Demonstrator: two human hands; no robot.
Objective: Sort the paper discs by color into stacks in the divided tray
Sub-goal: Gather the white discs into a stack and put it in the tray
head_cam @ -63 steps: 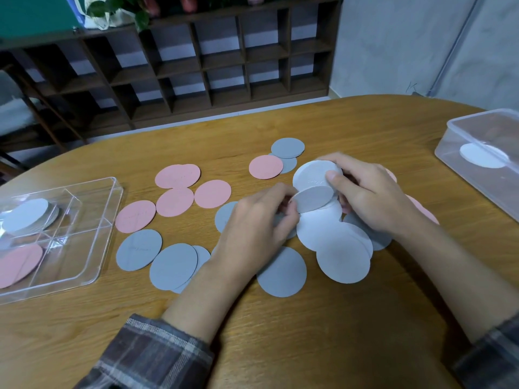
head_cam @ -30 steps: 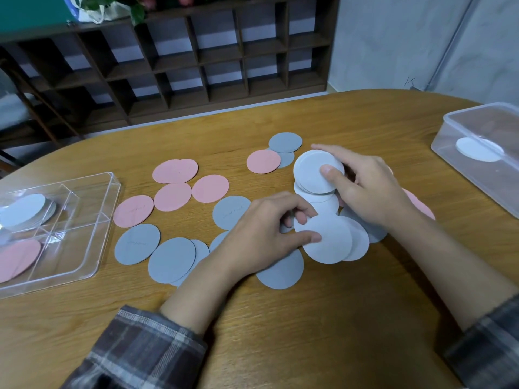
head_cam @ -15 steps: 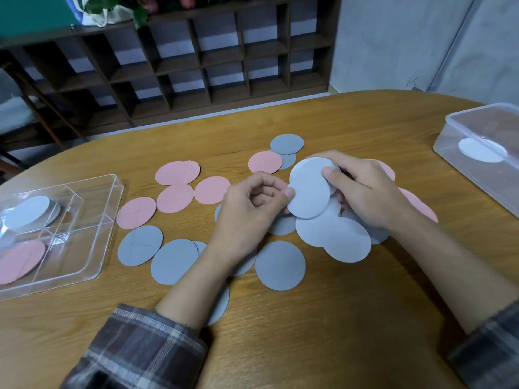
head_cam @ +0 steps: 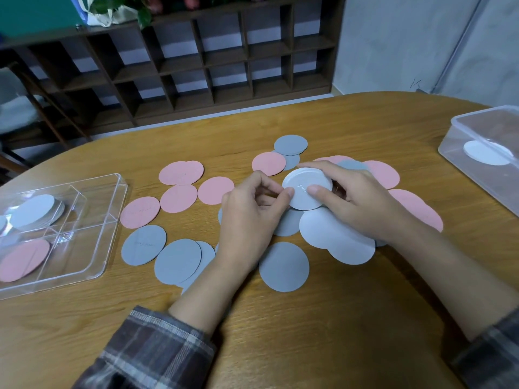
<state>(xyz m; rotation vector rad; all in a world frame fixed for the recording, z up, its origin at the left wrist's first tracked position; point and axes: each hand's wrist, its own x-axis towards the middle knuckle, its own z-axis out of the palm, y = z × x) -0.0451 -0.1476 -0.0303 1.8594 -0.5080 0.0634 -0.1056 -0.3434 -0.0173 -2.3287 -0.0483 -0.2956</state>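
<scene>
A small stack of white discs (head_cam: 304, 189) is held just above the tabletop (head_cam: 309, 332), pinched at its edges by the left hand (head_cam: 252, 217) and the right hand (head_cam: 362, 203). Loose pink discs (head_cam: 181, 172), grey discs (head_cam: 283, 266) and white discs (head_cam: 331, 234) lie flat, many overlapping. At far left, a clear divided tray (head_cam: 84, 248) holds a white pile (head_cam: 32, 210) in a far compartment and a pink disc (head_cam: 24, 259) in a near one.

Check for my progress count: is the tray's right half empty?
Empty: the tray shows only clear plastic there; white discs and pink discs lie in its left half.

Matt paper discs (head_cam: 283, 266); glossy clear plastic tray (head_cam: 92, 234); table (head_cam: 323, 332) seemingly smooth wood.
</scene>
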